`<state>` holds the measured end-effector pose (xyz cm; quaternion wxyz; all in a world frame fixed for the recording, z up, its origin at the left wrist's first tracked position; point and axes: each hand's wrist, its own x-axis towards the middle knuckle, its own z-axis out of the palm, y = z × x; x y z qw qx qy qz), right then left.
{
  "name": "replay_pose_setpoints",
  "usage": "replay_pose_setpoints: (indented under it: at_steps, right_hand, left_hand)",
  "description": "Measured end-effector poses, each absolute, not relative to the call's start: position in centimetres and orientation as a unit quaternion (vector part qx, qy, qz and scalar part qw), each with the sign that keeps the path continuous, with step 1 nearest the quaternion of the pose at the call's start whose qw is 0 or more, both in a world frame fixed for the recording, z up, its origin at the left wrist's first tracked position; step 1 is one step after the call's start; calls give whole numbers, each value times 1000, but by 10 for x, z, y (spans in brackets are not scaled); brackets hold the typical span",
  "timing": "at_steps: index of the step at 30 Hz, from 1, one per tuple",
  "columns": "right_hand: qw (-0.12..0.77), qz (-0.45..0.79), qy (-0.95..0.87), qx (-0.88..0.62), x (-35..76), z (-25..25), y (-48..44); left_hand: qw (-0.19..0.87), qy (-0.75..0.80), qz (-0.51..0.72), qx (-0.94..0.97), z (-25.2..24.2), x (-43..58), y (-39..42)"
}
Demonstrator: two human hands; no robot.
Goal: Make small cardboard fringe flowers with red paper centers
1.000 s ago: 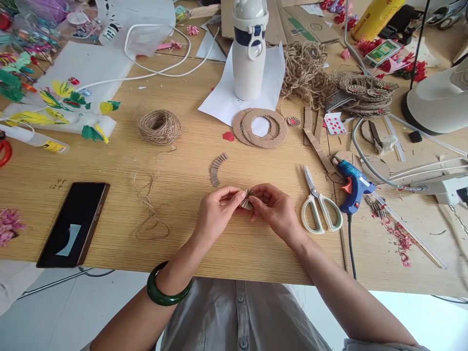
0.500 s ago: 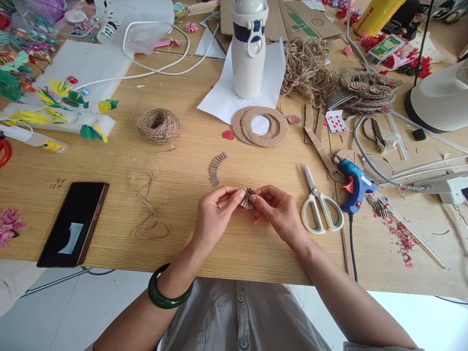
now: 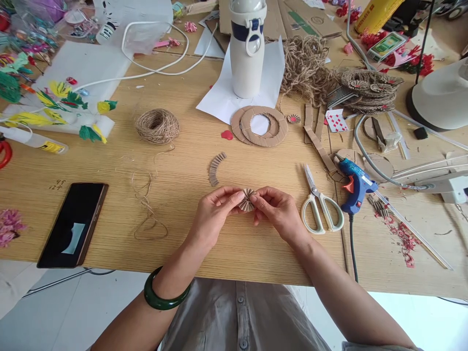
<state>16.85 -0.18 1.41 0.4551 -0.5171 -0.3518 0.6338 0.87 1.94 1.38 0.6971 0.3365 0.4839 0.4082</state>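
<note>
Over the wood-grain tabletop (image 3: 109, 219), two hands pinch a small pleated cardboard fan (image 3: 247, 200)

We look down on the pleated cardboard fan near the middle of the table's near half, held between the left hand (image 3: 215, 215) and the right hand (image 3: 278, 212). Both hands are closed in a fine pinch, fingers curled in from either side, and they have hold of the fan together. Neither hand is clearly nearer; the fan sits about midway between them. Its pleats spread from a low point between the fingers and fan out away from us, so its wide, ridged edge runs mostly left to right. The lower part is hidden by the fingers, and we cannot tell how the pleats are joined there.

A green bangle (image 3: 166, 297) circles the left wrist. Just beyond the left hand, and apart from it, lies a curved pleated cardboard strip (image 3: 217, 169). Near the right hand are green-white scissors (image 3: 320, 210), blades shut and pointing away from us, and just past them stands a blue hot glue gun (image 3: 354, 187). Nothing stands between the two hands and the fan. Farther left sit a ball of jute twine (image 3: 157, 126) and loose twine strands (image 3: 146, 207). Ahead lie stacked cardboard rings (image 3: 259, 126), below a white water bottle (image 3: 247, 51).
</note>
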Motion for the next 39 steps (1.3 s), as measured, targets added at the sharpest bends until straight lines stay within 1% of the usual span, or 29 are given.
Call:
replay_pose_setpoints:
  at_steps: [12,21,26,33,36,39]
  right_hand:
    - [458,633,-357,-512,170,8,-1]
    - [449,640,-363,-507,172,10,-2]
    - [440,639,-369,-512,173,10,-2]
    - [433,635,-372,-521,172,11,-1]
    - [453,626,-377,-510,171,10,-2]
    - [497,558,-426,-510,171,9,-6]
  left_hand:
    - [677,500,411,351,16,12,20]
    - [699,485,385,358,12,7,21]
    - [694,489,376,371,13,7,22]
    - [694,497,393,341,15,13,22]
    - [696,497,412,315,16,16,22]
    - [693,499,430,294,17,19,22]
